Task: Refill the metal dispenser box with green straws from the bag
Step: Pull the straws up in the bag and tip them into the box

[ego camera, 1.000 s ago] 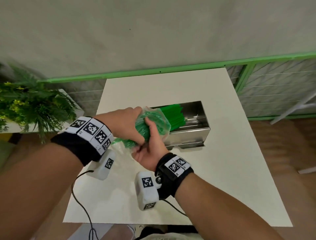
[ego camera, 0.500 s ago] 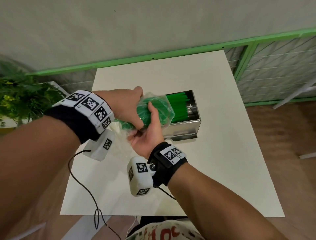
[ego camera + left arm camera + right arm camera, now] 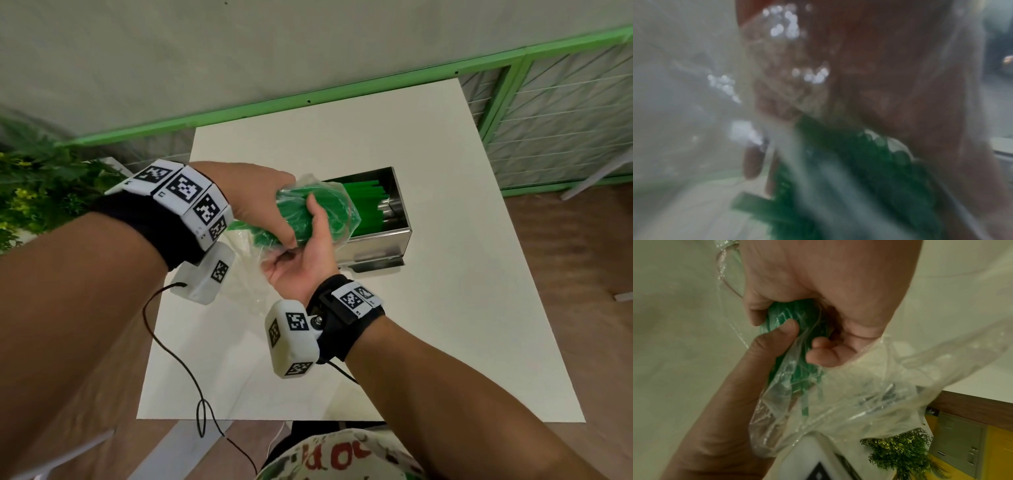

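- We hold the green straws [image 3: 301, 219] as one bundle, wrapped in the clear bag [image 3: 337, 200], in the air just in front of the near-left end of the metal dispenser box [image 3: 383, 236].
- The box stands toward the far right part of the desk [image 3: 428, 308]. It already has a layer of green straws in it, lying lengthwise and leaning toward its left end.
- We judge the refill partly done: some straws are in, the bundle in the bag is still to go in, and the bag is not yet off it.
- Our left hand [image 3: 253, 195] wraps over the bundle from above. Its fingers are curled round the plastic and the straws.
- Our right hand [image 3: 305, 253] closes on the bundle from below, thumb pressed up against its side. In the right wrist view the thumb [image 3: 774, 337] pinches plastic against the green.
- The loose, empty part of the bag hangs below our hands toward the desk.
- The left wrist view is too blurred to add much beyond green and plastic.
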Demonstrator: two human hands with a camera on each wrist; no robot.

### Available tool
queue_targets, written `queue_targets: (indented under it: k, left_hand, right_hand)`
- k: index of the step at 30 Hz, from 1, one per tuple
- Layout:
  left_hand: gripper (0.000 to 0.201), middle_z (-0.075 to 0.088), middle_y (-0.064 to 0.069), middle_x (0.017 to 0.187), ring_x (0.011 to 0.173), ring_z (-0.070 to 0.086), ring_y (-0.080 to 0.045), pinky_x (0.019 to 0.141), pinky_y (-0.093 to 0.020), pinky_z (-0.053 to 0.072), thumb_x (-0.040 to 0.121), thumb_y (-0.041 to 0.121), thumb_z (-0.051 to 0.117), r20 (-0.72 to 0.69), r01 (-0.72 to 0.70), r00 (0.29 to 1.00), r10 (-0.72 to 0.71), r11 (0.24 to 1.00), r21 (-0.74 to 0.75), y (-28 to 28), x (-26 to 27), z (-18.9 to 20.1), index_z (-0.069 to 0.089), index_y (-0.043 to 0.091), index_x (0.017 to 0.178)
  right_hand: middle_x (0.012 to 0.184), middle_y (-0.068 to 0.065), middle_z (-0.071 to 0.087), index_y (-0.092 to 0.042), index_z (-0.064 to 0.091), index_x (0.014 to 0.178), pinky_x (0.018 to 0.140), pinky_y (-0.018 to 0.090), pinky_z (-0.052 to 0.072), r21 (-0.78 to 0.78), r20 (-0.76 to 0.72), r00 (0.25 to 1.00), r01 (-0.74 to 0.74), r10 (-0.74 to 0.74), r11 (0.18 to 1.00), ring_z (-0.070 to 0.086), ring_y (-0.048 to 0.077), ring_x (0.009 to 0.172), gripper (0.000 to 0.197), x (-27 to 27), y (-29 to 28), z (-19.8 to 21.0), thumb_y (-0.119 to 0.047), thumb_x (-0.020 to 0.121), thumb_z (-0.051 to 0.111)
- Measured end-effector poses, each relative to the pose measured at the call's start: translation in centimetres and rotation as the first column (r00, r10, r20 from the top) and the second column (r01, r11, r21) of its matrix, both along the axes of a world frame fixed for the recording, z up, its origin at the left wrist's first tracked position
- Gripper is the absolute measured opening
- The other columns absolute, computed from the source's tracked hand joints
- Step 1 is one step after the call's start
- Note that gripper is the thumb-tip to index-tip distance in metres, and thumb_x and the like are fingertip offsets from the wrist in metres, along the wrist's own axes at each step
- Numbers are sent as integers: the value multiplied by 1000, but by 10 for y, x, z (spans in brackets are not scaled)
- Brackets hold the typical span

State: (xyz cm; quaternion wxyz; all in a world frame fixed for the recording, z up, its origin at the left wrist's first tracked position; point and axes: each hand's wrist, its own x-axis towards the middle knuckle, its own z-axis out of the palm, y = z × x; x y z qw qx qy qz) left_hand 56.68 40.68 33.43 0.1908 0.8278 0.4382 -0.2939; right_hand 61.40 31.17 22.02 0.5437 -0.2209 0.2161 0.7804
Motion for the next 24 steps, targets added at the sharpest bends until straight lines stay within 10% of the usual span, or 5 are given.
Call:
queue_targets:
  k: [7,13,17,21,24]
  left_hand:
    - [60,70,8,94,83,66,-11,62,-26,42,68,51,88,22,-4,1000,4,1000,-1,5,7,-1,59,28,115]
    - [53,66,10,88,78,62,-7,59,-26,39,70,55,85,11,27,1000,-27,999,20,6,20,-5,56,29,107]
    - [55,67,8,91,81,63,-11,65,-29,44,68,58,84,-24,47,999,-46,999,28,8,26,-8,58,28,106]
    - [60,65,7,94,84,62,-12,70,-30,47,68,57,84,-73,62,996,-59,998,31,11,32,-8,57,25,110]
    - [64,66,5,98,87,63,-13,77,-32,50,67,57,85,-93,73,993,-69,997,41,14,39,-6,58,23,114]
  right_hand:
    - [81,-2,63,-13,69,97,49,18,44,-34,9,999,54,-54,998,49,8,60,60,4,4,3,-60,64,83]
    - [71,1,71,-9,79,61,111,23,35,-90,-21,983,177,-180,980,60,12,78,44,11,3,9,-52,71,82]
    - [71,2,72,-10,78,56,114,29,36,-103,-34,967,248,-253,963,62,13,86,43,9,2,11,-48,74,80]
    - [58,0,71,-11,74,44,91,23,48,-125,-16,935,350,-354,928,67,11,54,49,10,4,15,-41,84,74]
    - [63,2,71,-9,76,50,110,27,41,-137,-52,933,347,-357,928,64,13,68,45,10,8,14,-44,78,79]
